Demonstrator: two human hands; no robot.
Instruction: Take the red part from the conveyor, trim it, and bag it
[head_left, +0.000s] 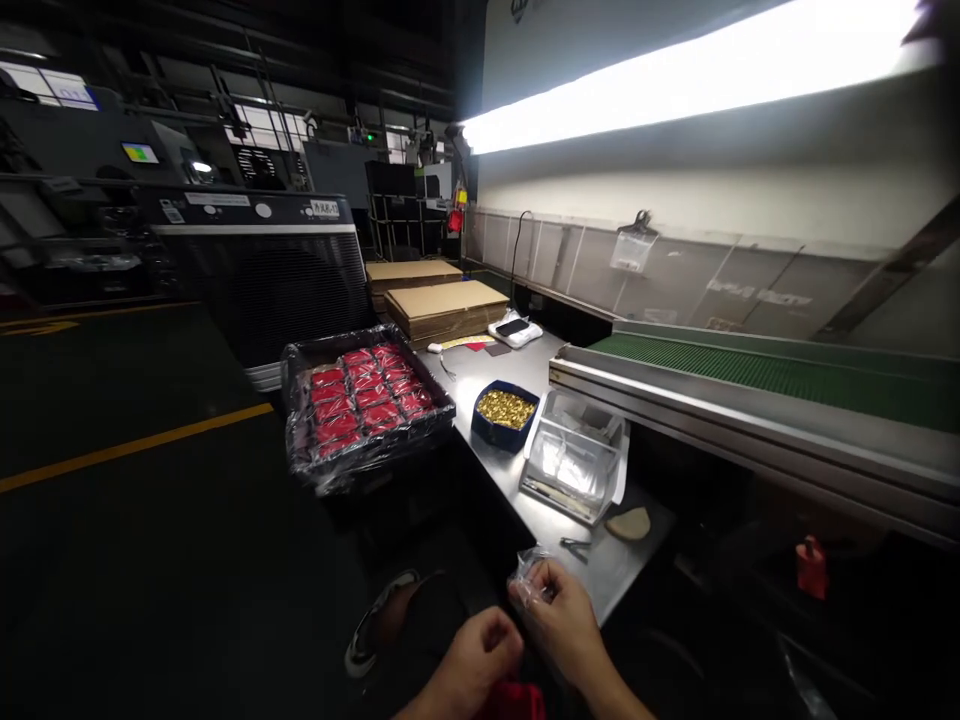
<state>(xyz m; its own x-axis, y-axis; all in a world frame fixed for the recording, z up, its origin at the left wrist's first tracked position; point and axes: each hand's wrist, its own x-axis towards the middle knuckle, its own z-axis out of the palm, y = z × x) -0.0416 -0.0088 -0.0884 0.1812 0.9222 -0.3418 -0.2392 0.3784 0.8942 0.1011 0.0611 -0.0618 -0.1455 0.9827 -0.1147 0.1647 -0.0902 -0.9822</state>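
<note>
Pinching a crinkled clear plastic bag [529, 580] at the steel table's [517, 470] near edge, the right hand [566, 625] works beside the left hand [480, 660], curled over a red item [517, 700].

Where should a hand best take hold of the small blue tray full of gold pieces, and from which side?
Probably the blue tray is best gripped by its near short rim, or by both long sides, coming from above. It is shallow, open-topped and filled with loose gold pieces, so it should stay level. The clear plastic box crowds its right side, so the approach from the left looks freer.
</note>
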